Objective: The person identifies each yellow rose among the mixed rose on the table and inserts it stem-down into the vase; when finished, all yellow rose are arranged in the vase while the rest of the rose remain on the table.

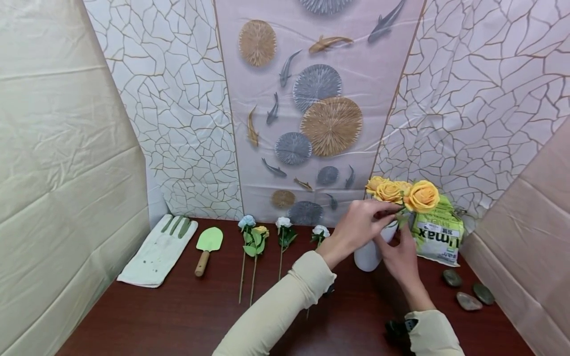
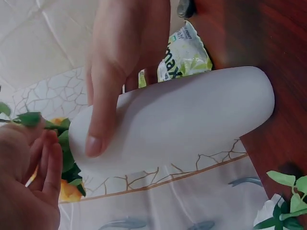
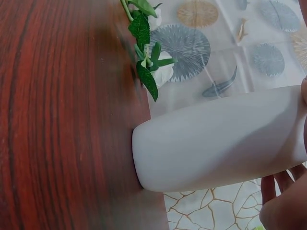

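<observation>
**Vase braced by the right hand, left hand busy among the yellow roses!**

Nearest us, the left sleeve (image 1: 276,311) slants across, over the stems of the white roses (image 1: 283,222); that forearm wants to ride high so nothing drags. Near right, three stones (image 1: 468,301) lie loose, well apart from the action.

Beyond them, here's the right hand (image 1: 401,254), curled round the upper part of the white vase (image 1: 367,257), thumb down one side, fingers on the other. Good brace! The vase is right of centre, base on the table (image 1: 178,316); I'd want light pressure, straight down, so it can't tip.

And at the mouth, the left hand (image 1: 362,222) pinches a leafy stem (image 2: 29,119) between thumb and fingers; how firmly, I can't tell. Best work it by the stem, I reckon, sparing the petals and easing the leaves past the rim. The yellow roses (image 1: 387,191) crowd left, one big bloom (image 1: 422,196) to the right, so small turns should spread them.

Just beyond, right, sits the green bag (image 1: 438,237): mind the vase doesn't nudge it.
</observation>
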`<state>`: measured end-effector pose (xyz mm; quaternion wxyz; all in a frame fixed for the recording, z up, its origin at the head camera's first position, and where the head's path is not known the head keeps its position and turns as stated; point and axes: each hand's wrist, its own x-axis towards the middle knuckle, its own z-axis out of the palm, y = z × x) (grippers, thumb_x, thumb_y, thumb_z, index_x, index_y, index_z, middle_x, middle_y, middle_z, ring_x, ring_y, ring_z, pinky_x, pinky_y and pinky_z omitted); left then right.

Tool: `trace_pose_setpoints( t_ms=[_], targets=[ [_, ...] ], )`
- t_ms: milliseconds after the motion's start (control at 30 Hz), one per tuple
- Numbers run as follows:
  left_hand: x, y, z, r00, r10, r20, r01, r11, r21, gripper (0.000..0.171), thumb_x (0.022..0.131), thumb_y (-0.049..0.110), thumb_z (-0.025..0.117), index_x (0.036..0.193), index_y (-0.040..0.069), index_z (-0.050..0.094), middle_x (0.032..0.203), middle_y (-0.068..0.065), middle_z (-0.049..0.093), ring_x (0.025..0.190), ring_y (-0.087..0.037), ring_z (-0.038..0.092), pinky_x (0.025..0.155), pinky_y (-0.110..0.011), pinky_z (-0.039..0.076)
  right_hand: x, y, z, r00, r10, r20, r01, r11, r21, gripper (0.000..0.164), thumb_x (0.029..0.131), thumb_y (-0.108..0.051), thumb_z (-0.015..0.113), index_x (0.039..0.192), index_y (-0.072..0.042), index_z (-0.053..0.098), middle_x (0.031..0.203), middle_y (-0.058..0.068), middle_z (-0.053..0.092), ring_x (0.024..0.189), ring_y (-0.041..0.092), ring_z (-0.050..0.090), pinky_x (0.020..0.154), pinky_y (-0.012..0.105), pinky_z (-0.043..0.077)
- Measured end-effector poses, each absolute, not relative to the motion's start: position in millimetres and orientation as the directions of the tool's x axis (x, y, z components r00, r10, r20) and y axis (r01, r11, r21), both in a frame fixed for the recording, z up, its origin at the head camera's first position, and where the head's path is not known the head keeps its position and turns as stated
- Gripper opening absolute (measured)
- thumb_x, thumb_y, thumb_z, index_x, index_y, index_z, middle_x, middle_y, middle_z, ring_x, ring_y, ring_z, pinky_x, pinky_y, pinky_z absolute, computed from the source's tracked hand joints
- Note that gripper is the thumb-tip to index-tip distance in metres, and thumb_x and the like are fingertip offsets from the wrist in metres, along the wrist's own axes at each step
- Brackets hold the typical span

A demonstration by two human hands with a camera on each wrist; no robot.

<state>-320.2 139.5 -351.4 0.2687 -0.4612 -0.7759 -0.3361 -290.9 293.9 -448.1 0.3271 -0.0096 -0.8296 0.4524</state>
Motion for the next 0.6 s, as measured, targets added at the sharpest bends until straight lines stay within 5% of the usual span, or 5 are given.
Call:
trace_pose_setpoints(
  t_ms=[167,333,600],
  targets=[
    [-318.4,132.5,-341.7,-0.383,0.579,0.720,0.923,0.278,0.267,0.033,0.097,0.017,0.064,0.130,0.021,0.069,0.115,0.006,0.074,0.087,0.003,0.065,0.077,-0.004,0.046,-293.0,293.6,-449.0,-0.767,0.294,0.571,-0.328,0.585,-0.742,0.072,0.089,-0.019,0.078,0.151,-0.030,0.042,0.143,0.003,0.054,0.121,0.003,0.049,0.095,0.021,0.040],
    [-311.9,129.6,-334.2,-0.418,0.583,0.697,0.908,0.272,0.317,0.038,0.097,0.020,0.055,0.133,0.026,0.066,0.118,0.010,0.072,0.080,0.002,0.059,0.070,-0.008,0.044,-294.6,293.5,-450.7,-0.740,0.290,0.607,-0.365,0.584,-0.725,0.073,0.086,-0.004,0.076,0.150,-0.019,0.045,0.143,0.007,0.055,0.118,-0.008,0.046,0.094,0.013,0.039],
    [-306.7,144.3,-339.3,-0.443,0.465,0.766,0.876,0.404,0.262,0.025,0.101,0.038,0.060,0.119,0.028,0.074,0.115,0.015,0.074,0.102,0.003,0.068,0.087,-0.008,0.049,-295.0,293.8,-452.8,-0.736,0.296,0.609,-0.388,0.552,-0.738,0.079,0.083,-0.003,0.079,0.151,-0.019,0.044,0.146,0.006,0.053,0.125,-0.005,0.043,0.100,0.009,0.033]
  ],
)
